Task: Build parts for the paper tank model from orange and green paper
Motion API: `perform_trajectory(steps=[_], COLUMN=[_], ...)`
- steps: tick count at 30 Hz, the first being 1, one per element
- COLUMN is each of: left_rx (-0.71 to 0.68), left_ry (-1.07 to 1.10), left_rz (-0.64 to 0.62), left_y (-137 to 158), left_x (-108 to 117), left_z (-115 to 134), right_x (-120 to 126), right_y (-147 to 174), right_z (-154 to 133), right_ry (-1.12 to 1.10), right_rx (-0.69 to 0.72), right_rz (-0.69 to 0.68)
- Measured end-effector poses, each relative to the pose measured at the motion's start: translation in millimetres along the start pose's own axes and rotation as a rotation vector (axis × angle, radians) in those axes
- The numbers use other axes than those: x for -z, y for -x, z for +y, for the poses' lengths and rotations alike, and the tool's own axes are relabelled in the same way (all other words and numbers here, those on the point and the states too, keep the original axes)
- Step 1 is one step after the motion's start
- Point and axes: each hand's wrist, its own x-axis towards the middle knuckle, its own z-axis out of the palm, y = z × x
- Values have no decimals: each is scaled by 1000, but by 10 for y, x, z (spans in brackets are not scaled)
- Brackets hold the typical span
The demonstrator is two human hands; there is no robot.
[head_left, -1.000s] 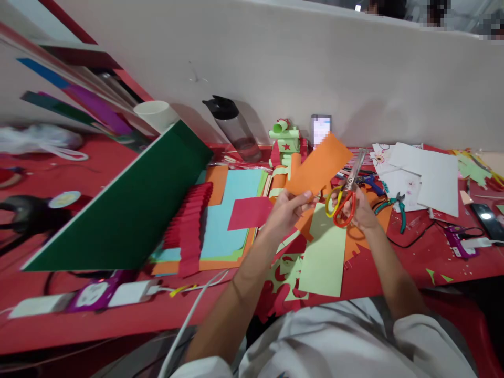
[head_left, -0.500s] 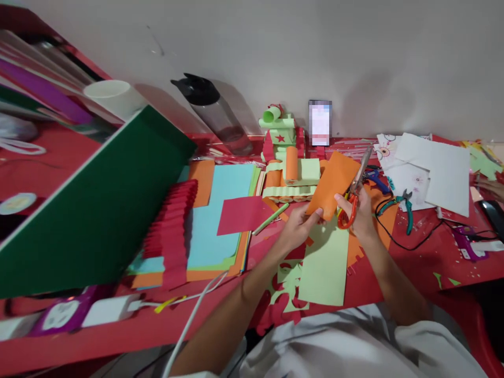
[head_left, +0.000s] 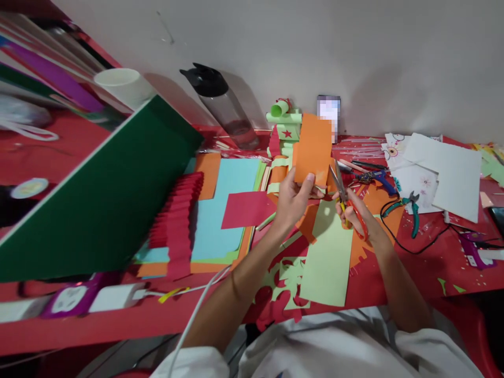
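My left hand grips an orange paper strip by its lower end, thumb on top, and holds it upright. In my right hand is a pair of scissors with orange-red and yellow handles; the blades are parted and point up beside the strip's lower right edge. Behind the strip stands a paper model of green rolls with a red star, partly hidden. Under my hands lies a pale green sheet. Cut-out green and red scraps are beside it.
Stacked coloured sheets with a pleated red strip lie left, by a leaning green board. A bottle and a phone stand at the wall. On the right are a glue gun, pliers and white sheets.
The orange strip has swung from slanted to upright and moved up and left. My right hand has turned the scissors, bringing the blades from pointing up-right to up-left, next to the strip.
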Motion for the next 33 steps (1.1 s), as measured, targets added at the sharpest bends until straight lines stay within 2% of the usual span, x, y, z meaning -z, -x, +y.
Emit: perform_trajectory(steps=[3,9,21,27,33], left_rx=[-43,-65,-8,-5,-9], left_ry=[14,-28,-77,-66,-67], left_rz=[2,-72,-101,-63,-86], left_y=[-124,-211,-202,-178,-169], left_x=[-81,-163,-139,-91,-63], left_z=[12,5,-119,-155,-163], right_x=[14,45,-19,-49,-62], right_y=[-12,-6,-20,-33,-35], right_z=[-2,20,68,71,101], right_ry=[-4,11,2,10,-5], right_rx=[-7,-51,-115,-130,-145], right_rz=[-39,22,81,101,111])
